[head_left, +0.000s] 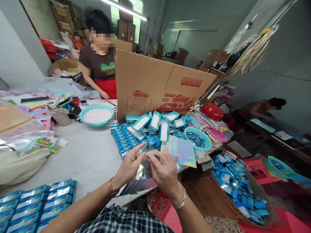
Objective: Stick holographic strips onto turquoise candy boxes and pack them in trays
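My left hand (130,165) and my right hand (164,171) meet at the table's near edge, both pinching a small shiny clear packet (145,168) held between them. Just beyond my fingers lie rows of small blue boxes (123,140) and several open blue-and-white boxes (155,123). A holographic sheet (181,149) lies to the right of my hands. A teal bowl of blue wrapped pieces (196,137) stands past that sheet.
A large cardboard box (155,84) stands upright behind the blue boxes. A teal bowl of white beads (97,115) sits mid-table. A person in a brown shirt (100,64) works across the table. A brown basket of blue packets (239,187) sits low right. Blue packs (31,202) lie near left.
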The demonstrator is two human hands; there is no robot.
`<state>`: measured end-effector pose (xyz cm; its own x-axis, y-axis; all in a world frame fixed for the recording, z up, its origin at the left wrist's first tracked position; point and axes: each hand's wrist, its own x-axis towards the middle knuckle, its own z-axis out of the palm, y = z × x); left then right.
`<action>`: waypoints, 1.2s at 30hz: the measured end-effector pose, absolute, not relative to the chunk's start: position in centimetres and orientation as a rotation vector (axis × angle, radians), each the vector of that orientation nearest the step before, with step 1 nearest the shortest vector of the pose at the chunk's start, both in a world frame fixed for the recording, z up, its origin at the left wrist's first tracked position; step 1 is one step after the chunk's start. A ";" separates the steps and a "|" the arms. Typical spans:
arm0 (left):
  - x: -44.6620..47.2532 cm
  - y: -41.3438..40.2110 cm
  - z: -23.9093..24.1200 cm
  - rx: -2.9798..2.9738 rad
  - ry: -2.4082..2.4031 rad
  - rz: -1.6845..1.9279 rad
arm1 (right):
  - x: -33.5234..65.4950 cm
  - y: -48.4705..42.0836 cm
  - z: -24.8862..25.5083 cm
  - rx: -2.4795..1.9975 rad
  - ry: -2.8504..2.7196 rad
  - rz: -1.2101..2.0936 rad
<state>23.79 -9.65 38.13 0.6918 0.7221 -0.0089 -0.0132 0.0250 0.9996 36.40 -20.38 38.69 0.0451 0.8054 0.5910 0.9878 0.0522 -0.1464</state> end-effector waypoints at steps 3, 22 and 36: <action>23.0 -9.7 38.4 1.453 0.619 0.616 | 35.7 -20.5 38.6 -1.790 -1.836 -0.536; 21.5 -9.4 38.3 1.255 0.595 0.549 | 34.1 -21.7 38.7 -1.760 -1.964 -0.521; 20.7 -7.0 35.0 1.142 0.612 0.504 | 32.1 -21.7 38.3 -1.541 -1.875 -0.207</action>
